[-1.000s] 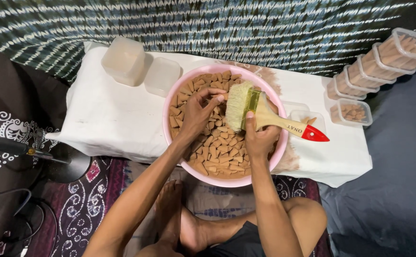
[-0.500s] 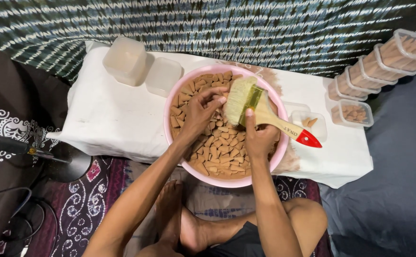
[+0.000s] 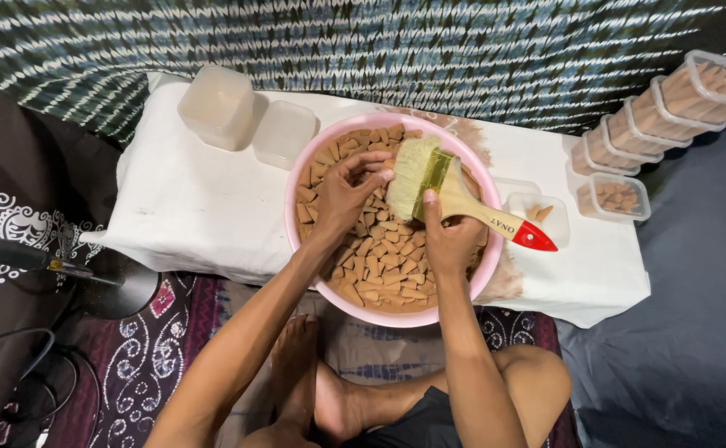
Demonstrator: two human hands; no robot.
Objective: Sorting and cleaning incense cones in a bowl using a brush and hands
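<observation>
Inside the pink basin, left hand pinches one brown cone; right hand grips the brush. Most cones remain unbrushed.

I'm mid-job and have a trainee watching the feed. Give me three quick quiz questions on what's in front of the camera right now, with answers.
1. True or false: the right hand grips a wide paintbrush.
2. Which holds the loose brown cones? A) a clear tub, B) the pink basin, C) a metal tray.
3. What does the left hand touch?

Key
1. True; its pale bristles lie over the cones and its red-tipped handle points right.
2. B; it sits on the white cloth.
3. The cones, with fingertips beside the bristles.
</observation>
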